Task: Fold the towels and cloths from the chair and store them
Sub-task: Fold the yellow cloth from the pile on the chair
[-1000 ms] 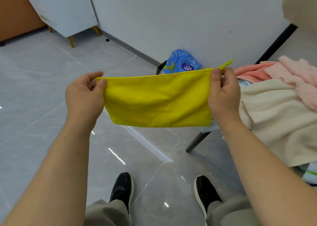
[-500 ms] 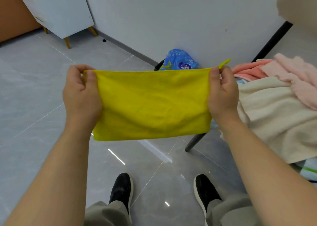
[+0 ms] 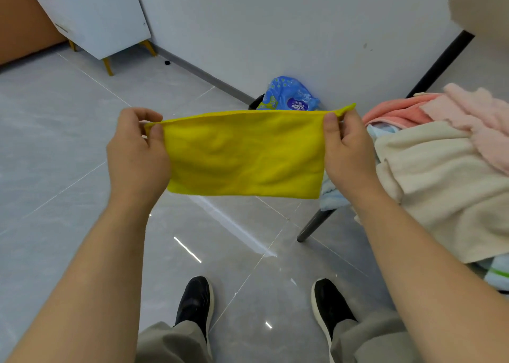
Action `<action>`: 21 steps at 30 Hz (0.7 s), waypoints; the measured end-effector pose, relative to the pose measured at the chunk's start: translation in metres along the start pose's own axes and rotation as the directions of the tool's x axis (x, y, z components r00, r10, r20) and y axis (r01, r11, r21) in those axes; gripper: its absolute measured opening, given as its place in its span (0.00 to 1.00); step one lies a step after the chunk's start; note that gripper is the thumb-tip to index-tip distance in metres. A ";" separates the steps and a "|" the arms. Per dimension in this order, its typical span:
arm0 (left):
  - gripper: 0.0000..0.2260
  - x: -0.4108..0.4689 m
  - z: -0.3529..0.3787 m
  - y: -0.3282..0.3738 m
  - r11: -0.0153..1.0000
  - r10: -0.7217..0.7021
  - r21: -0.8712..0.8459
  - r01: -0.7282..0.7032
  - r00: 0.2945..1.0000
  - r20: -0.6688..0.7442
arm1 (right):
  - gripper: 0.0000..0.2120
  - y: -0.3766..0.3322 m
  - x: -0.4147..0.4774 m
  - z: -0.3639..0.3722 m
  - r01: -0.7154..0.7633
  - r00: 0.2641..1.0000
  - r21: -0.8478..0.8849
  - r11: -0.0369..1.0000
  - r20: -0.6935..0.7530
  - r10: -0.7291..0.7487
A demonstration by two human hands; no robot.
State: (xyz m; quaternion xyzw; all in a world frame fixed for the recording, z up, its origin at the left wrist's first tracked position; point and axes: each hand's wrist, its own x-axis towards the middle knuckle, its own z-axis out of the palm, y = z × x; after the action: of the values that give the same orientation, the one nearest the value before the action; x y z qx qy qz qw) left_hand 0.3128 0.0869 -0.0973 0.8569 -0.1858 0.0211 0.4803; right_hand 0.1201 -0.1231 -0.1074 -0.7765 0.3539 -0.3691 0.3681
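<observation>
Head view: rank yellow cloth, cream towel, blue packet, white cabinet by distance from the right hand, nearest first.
1. yellow cloth: pinched by the right hand.
2. cream towel: lying just right of it.
3. blue packet: floor, by the wall.
4. white cabinet: far upper left.

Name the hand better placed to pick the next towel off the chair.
Likely right: the right hand pinches the yellow cloth just beside the towel pile; the left hand holds its far corner.

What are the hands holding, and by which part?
Both hold the yellow cloth by its top edge: the left hand pinches the upper left corner, the right hand the upper right corner.
</observation>
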 end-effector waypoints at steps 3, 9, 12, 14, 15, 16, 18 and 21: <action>0.09 0.001 0.001 -0.003 0.985 -0.118 -0.115 0.126 0.990 0.074 | 0.14 0.001 0.002 0.002 -0.066 0.997 0.048 0.997 -0.037 0.068; 0.09 -0.005 0.012 0.005 0.956 -0.260 -0.075 0.285 0.935 0.243 | 0.11 0.009 0.004 0.012 -0.190 0.981 -0.110 0.976 -0.054 0.185; 0.10 -0.011 0.020 0.004 0.940 -0.302 -0.057 0.338 0.896 0.325 | 0.09 0.009 -0.002 0.020 -0.229 0.973 -0.135 0.964 -0.002 0.231; 0.11 -0.015 0.023 0.006 0.944 -0.278 -0.070 0.322 0.892 0.356 | 0.05 0.004 -0.010 0.027 -0.172 0.983 -0.120 0.978 0.043 0.178; 0.11 -0.017 0.026 0.007 0.949 -0.259 -0.079 0.306 0.895 0.363 | 0.04 0.002 -0.015 0.031 -0.137 0.986 -0.096 0.986 0.077 0.145; 0.11 -0.019 0.028 0.008 0.952 -0.244 -0.084 0.293 0.897 0.368 | 0.03 -0.002 -0.021 0.035 -0.109 0.986 -0.063 0.992 0.120 0.116; 0.09 -0.025 0.034 0.012 0.962 -0.216 -0.070 0.264 0.892 0.396 | 0.06 -0.010 -0.033 0.041 -0.073 0.971 -0.015 0.997 0.225 0.074; 0.07 -0.032 0.042 0.020 0.973 -0.174 -0.063 0.223 0.882 0.439 | 0.11 -0.018 -0.044 0.048 -0.034 0.943 0.044 0.998 0.333 0.018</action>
State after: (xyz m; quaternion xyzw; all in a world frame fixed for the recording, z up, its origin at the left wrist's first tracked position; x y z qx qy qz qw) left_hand 0.2702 0.0525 -0.1102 0.8266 -0.1991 -0.2283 0.4744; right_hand 0.1445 -0.0633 -0.1284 -0.8136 0.2878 -0.2365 0.4465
